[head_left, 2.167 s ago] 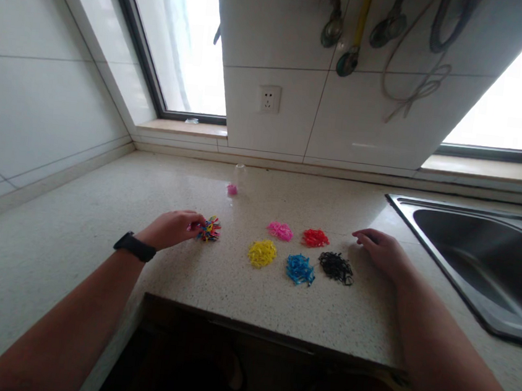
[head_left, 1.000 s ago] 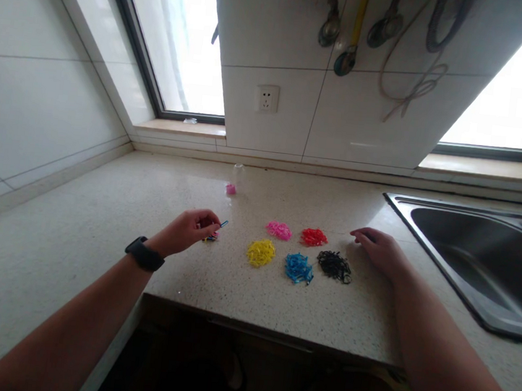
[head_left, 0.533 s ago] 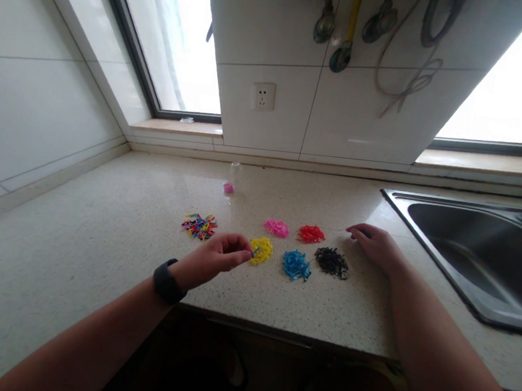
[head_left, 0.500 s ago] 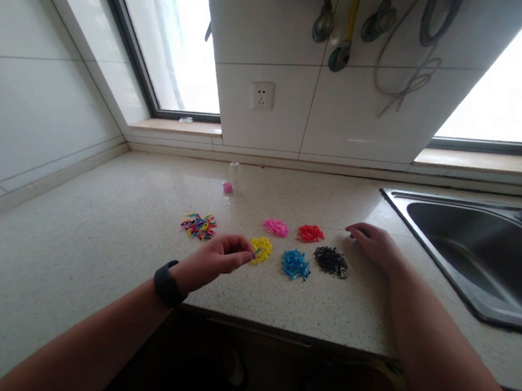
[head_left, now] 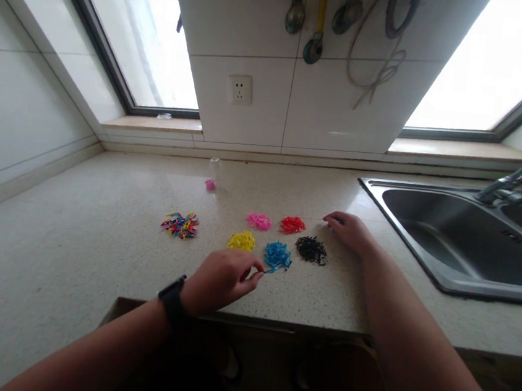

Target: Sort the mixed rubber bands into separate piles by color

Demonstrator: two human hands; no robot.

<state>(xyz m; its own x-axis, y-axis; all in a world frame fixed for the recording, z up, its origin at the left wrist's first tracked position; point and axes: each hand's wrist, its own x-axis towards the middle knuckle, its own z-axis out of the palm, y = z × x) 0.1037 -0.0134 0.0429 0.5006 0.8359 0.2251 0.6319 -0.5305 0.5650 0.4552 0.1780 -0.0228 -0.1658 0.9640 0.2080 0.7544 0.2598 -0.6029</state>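
Note:
My left hand (head_left: 228, 279), with a dark watch (head_left: 174, 298) on its wrist, pinches a small blue rubber band (head_left: 270, 270) between thumb and forefinger. Its fingertips are at the lower left edge of the blue rubber band pile (head_left: 278, 255). Just behind the knuckles lies a yellow pile (head_left: 242, 240), its near edge partly hidden. My right hand (head_left: 348, 228) rests on the counter with loosely bent fingers and nothing visible in it. Close to it are a black pile (head_left: 311, 250) and a red pile (head_left: 293, 225). A pink pile (head_left: 259, 221) sits left of the red one.
A mixed-colour pile (head_left: 180, 225) lies at the left on the speckled counter (head_left: 75, 232). Behind it are a clear container (head_left: 215, 166) and a small pink object (head_left: 210, 184). To the right is a steel sink (head_left: 447, 240) with a faucet (head_left: 505, 184).
My left hand has moved from beside the yellow pile to the edge of the blue pile, still pinching the blue band. The right hand stays by the black pile. The view has shifted right.

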